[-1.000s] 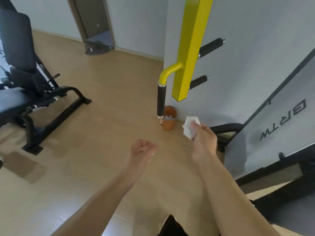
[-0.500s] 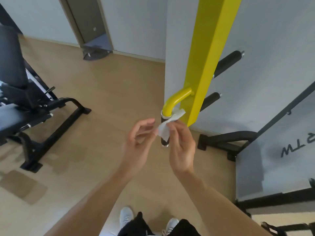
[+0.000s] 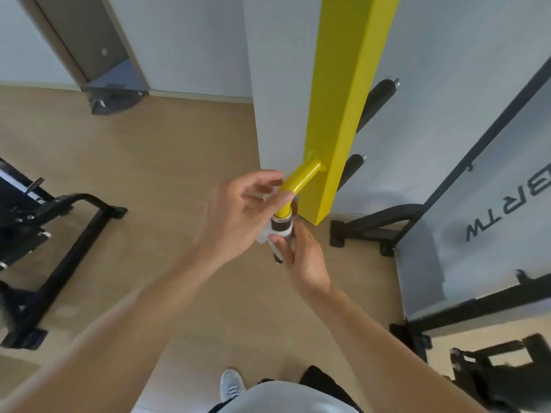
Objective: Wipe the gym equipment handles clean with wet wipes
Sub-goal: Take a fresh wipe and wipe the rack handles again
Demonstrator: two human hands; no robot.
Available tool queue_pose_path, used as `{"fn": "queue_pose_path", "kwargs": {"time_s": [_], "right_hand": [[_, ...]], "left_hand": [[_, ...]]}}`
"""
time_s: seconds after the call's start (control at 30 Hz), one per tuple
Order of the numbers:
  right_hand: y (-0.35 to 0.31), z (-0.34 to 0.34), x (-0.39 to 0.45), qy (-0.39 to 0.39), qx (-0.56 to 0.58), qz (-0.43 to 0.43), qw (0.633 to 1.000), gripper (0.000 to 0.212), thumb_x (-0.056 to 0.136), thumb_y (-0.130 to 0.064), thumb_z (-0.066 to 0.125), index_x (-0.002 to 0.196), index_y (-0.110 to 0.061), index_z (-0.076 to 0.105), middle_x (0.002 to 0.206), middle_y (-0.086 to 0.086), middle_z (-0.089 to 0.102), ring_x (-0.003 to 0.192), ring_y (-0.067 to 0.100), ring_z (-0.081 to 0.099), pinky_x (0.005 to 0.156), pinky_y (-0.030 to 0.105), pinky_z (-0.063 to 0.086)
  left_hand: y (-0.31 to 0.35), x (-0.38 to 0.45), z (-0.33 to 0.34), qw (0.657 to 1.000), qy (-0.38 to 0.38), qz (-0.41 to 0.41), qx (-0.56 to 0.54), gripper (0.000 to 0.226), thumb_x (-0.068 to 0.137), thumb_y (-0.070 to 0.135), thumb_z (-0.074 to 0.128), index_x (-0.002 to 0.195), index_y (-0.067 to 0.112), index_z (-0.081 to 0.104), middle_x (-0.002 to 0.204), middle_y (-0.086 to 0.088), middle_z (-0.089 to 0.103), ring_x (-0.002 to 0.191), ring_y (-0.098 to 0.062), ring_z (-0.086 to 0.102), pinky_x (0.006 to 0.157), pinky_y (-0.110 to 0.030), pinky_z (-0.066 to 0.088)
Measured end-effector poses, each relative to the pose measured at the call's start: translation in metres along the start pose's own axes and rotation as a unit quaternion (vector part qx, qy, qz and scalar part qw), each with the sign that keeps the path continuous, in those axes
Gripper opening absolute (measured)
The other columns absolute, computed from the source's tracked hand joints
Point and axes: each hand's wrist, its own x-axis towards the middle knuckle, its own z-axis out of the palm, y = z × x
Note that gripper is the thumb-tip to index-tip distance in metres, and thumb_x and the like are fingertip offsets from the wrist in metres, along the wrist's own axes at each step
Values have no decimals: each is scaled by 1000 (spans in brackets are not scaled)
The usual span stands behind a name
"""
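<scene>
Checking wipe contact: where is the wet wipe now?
Head view, centre: the wet wipe wraps the black grip under the yellow bend, between both hands.

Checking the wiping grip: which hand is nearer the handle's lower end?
Right. The right hand holds the wipe beside the handle low down; the left hand is higher, by the yellow bend.

Only readable text: dark block letters (image 3: pixel 507 211) on the grey panel (image 3: pixel 477 263) at the right edge of the frame, upside down from this view and cut off by the edge. The visible part reads "TW", then "R", then a partial "B" or "G". No other labels or numbers are legible.
</scene>
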Motion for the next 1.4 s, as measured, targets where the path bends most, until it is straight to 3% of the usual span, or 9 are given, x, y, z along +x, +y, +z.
{"fn": "queue_pose_path", "kwargs": {"time_s": [0.43, 0.47, 0.5, 0.7, 0.87, 0.93, 1.0, 1.2, 1.4], "right_hand": [[5, 11, -1, -20, -34, -5, 999, 39, 99, -46, 42, 127, -19, 44, 92, -20, 52, 72, -2, 46, 66, 21, 34], [2, 10, 1, -19, -30, -11, 999, 36, 100, -45, 42, 127, -20, 43, 88, -24, 49, 71, -4, 46, 64, 17, 34], [-4, 9, 5, -11, -20, -23, 999, 34, 102, -43, 42, 126, -18, 42, 85, -27, 47, 70, -7, 47, 63, 12, 33], [-1, 7, 14, -26, -18, -51, 998, 37, 102, -44, 42, 128, -19, 44, 98, -6, 60, 78, 4, 56, 68, 18, 42], [14, 9, 7, -71, -47, -27, 996, 34, 102, -49, 39, 123, -23, 44, 91, -16, 54, 74, 3, 50, 68, 19, 36], [0, 4, 19, -50, -20, -62, 997, 34, 102, -48, 38, 120, -20, 46, 83, -12, 53, 69, 8, 50, 65, 18, 35], [-6, 1, 28, -39, -8, -96, 995, 43, 101, -54, 35, 114, -15, 47, 78, -4, 54, 65, 12, 52, 62, 19, 35], [42, 8, 13, -116, -97, -64, 986, 62, 93, -73, 24, 103, -17, 48, 75, -17, 44, 64, 3, 42, 64, 26, 34], [10, -2, 26, -57, 35, -102, 992, 49, 98, -62, 35, 105, -16, 48, 73, -13, 54, 58, 13, 55, 57, 23, 39]], "left_hand": [[4, 19, -4, 997, -55, -9, 48, 29, 82, 40, 79, 110, 35, 76, 85, 30, 73, 81, 15, 67, 62, -6, 45], [4, 18, -4, 998, -51, -2, 49, 30, 83, 38, 78, 112, 33, 75, 88, 27, 69, 52, 14, 38, 54, -3, 39], [5, 17, -4, 997, -51, 3, 50, 30, 85, 36, 77, 114, 31, 75, 88, 31, 57, 87, 14, 24, 47, -3, 33], [5, 13, -2, 996, -62, 33, 49, 34, 87, 32, 76, 120, 22, 73, 84, 39, 29, 85, 18, 24, 43, -3, 27], [4, 8, -3, 998, -37, 11, 52, 36, 88, 36, 73, 122, 26, 71, 85, 39, 31, 83, 17, 26, 42, -5, 27], [7, 6, -2, 998, -35, -15, 57, 33, 89, 38, 72, 121, 29, 72, 87, 38, 37, 78, 10, 58, 41, -8, 27], [8, 4, 0, 997, -24, -28, 66, 27, 88, 43, 72, 113, 34, 75, 79, 28, 59, 47, -3, 52, 46, -11, 27], [13, -6, 2, 995, 2, -72, 71, 21, 88, 52, 67, 101, 39, 78, 50, 21, 55, 45, -1, 44, 51, -24, 30], [16, -6, 5, 992, -15, -105, 63, 24, 86, 59, 65, 97, 42, 78, 52, 16, 56, 49, -1, 47, 53, -20, 35]]}}
